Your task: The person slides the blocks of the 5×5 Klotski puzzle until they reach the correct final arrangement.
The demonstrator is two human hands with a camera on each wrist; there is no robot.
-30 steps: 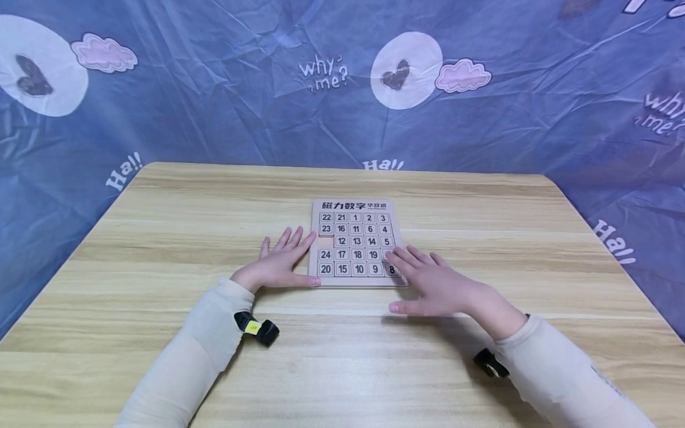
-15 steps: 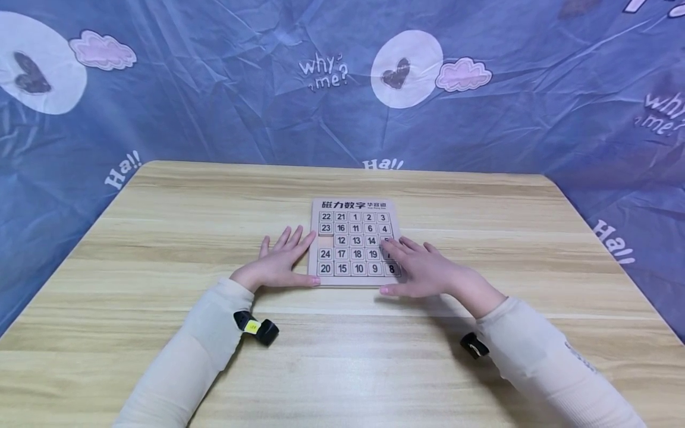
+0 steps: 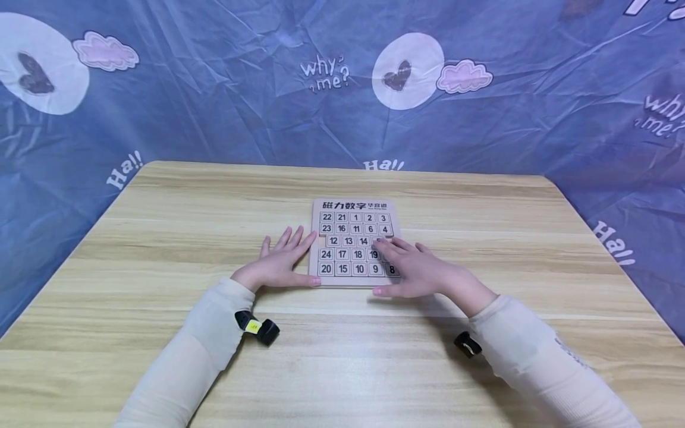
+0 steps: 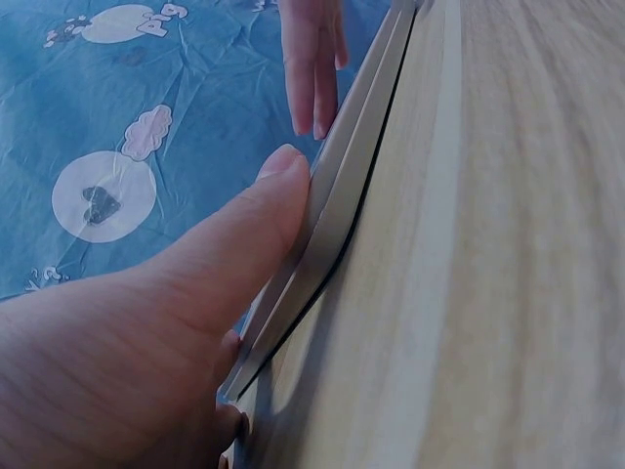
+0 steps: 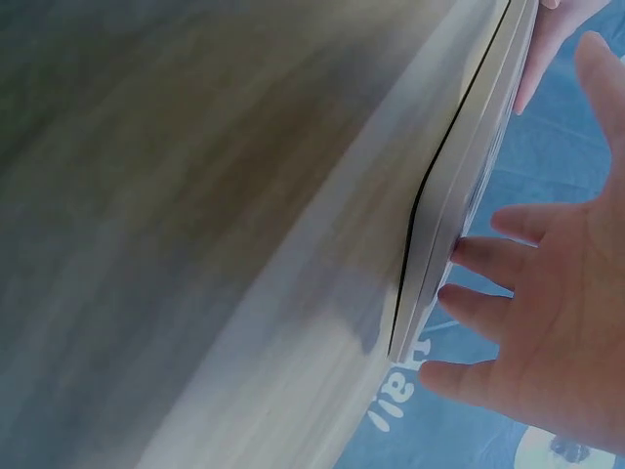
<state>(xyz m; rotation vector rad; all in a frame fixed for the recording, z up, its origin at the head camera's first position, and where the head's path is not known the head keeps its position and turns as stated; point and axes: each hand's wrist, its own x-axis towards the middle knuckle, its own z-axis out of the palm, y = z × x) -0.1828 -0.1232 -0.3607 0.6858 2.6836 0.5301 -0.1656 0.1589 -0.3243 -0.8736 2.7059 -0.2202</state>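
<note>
A number sliding puzzle (image 3: 357,254) with a pale frame lies flat on the wooden table in the head view. Its third row stands partway between columns, with tile 12 (image 3: 333,241) short of the left wall and a narrow gap beside it. My left hand (image 3: 278,264) rests at the puzzle's left edge, thumb (image 4: 278,186) on the near-left corner and fingers spread. Over the right side is my right hand (image 3: 423,270), its straight fingertips on the tile at the right of the third row, partly hiding the 5. Several right fingers (image 5: 488,259) reach over the frame in the right wrist view.
The wooden table (image 3: 241,196) reaches round the puzzle on every side. Behind it hangs a blue printed cloth (image 3: 241,89). Each sleeved wrist carries a small black camera, one at the left wrist (image 3: 258,328) and one at the right.
My right hand has moved left over the puzzle, and the third-row tiles have slid partway left into the gap. My left hand has stayed at the left edge.
</note>
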